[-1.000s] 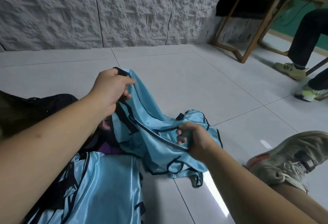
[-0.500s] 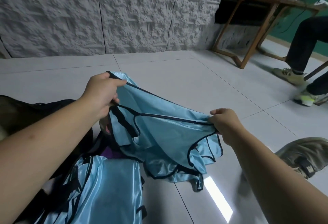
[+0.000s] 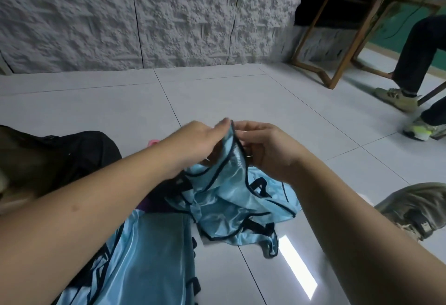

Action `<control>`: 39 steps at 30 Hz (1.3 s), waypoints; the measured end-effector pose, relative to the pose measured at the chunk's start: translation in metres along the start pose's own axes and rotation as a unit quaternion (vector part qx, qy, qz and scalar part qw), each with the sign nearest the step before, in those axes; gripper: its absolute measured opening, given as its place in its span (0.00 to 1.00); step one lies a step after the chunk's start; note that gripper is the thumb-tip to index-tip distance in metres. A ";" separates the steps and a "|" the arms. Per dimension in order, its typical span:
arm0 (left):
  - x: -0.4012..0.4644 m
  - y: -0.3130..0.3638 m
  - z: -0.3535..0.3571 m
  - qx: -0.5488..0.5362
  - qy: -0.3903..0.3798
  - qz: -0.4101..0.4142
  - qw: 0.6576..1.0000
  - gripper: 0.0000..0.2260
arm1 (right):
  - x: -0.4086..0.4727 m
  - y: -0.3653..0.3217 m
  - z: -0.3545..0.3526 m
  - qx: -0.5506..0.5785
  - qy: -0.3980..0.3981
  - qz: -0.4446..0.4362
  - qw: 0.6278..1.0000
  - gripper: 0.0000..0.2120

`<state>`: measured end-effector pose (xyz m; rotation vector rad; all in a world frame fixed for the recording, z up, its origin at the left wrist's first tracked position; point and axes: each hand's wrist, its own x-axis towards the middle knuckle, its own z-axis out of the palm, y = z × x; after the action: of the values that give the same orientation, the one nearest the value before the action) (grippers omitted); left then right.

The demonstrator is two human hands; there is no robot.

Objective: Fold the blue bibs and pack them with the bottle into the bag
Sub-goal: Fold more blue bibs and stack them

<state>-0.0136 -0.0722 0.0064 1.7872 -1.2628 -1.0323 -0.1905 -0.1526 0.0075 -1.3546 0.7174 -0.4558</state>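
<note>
A shiny light-blue bib [image 3: 231,198] with dark trim hangs doubled over above the tiled floor, its lower part pooled on the tiles. My left hand [image 3: 195,143] and my right hand [image 3: 265,147] meet at its top edge, and both pinch the trimmed corners together. A second blue bib [image 3: 149,256] lies flat at the lower left, partly under my left forearm. The black bag [image 3: 79,155] sits on the floor at the left. Something pink [image 3: 153,142] peeks out beyond the bag; I cannot tell what it is. No bottle is plainly visible.
My shoe [image 3: 415,208] rests on the floor at the lower right. A wooden table [image 3: 350,29] stands at the far right, with another person's legs and shoes [image 3: 398,97] beside it. A rough grey wall runs along the back.
My hands were apart with the bib stretched between them; now they have come together in front of me, folding the bib in half. The view has tilted slightly.
</note>
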 end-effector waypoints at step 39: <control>0.001 -0.004 -0.052 -0.451 0.182 0.019 0.873 0.19 | -0.012 0.118 -0.028 -0.432 -0.172 0.280 0.840 0.32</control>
<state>0.0345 -0.0667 0.0251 1.1230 -0.4318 -0.9669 -0.2304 -0.1435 -0.1069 -1.8822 1.0174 0.6631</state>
